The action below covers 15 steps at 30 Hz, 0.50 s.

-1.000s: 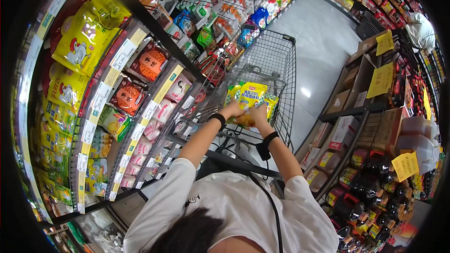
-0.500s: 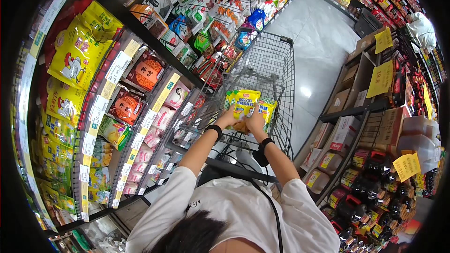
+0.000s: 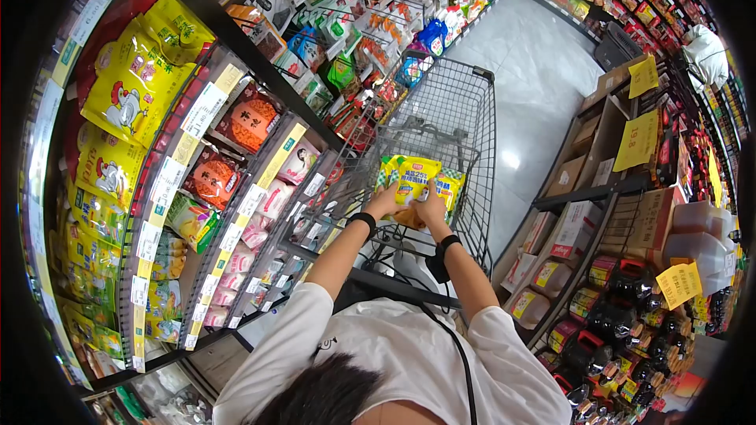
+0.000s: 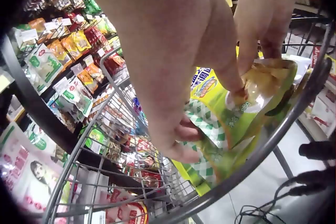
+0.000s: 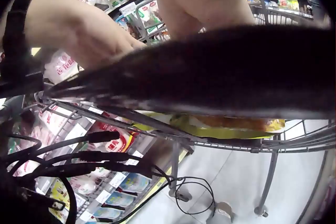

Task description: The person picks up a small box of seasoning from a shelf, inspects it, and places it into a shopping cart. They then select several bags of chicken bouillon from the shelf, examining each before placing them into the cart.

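Observation:
My left hand [image 3: 383,201] grips the left side of a yellow-green seasoning bag [image 3: 414,176], its label facing up toward the head camera. In the left wrist view, the thumb lies on the printed face of the bag [image 4: 244,116] and the fingers [image 4: 186,148] curl by its checkered edge. My right hand [image 3: 429,208] holds the lower right part of the bag. A second yellow bag [image 3: 450,186] shows just right of it, partly covered. Both bags are at the handle end of the shopping cart [image 3: 487,126]. A dark bar hides much of the right hand's work in the right wrist view.
Shelves of packaged goods with price tags [image 3: 206,106] stand close on the left. On the right is a rack with cartons [image 3: 577,228] and dark bottles [image 3: 622,311]. Grey floor [image 3: 543,79] stretches beyond the cart. Black cables [image 5: 105,155] hang near the cart's handle.
The gripped bag has come down and nearer my body, and more of the second bag's label shows on its right. Both hands have kept hold.

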Tool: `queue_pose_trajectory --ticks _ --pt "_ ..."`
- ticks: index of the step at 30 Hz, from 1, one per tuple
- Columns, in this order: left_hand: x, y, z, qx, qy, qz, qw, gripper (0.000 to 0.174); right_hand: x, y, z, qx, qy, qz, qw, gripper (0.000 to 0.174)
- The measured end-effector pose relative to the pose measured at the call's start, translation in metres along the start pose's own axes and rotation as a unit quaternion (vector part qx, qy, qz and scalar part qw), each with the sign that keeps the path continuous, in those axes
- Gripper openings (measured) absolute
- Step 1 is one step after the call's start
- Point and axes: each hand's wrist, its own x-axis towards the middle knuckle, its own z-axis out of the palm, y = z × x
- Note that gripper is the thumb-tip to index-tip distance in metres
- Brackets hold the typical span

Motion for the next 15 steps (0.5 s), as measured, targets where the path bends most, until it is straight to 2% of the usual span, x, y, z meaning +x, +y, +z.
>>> queue_pose_trajectory --ticks 7,10,15 --pt "-0.002 -0.008 -0.017 0.007 -0.012 -0.048 0.999 0.1 -0.011 -0.015 -0.013 -0.061 -0.079 0.003 0.995 0.094" --pt "-0.024 0.012 -0.042 0.027 -0.004 -0.093 0.995 0.104 -0.013 -0.016 -0.01 -0.084 -0.092 -0.003 0.992 0.094" --pt "-0.02 0.006 -0.04 0.018 -0.023 -0.114 0.993 0.11 -0.016 -0.02 -0.013 -0.089 -0.098 -0.001 0.991 0.094"
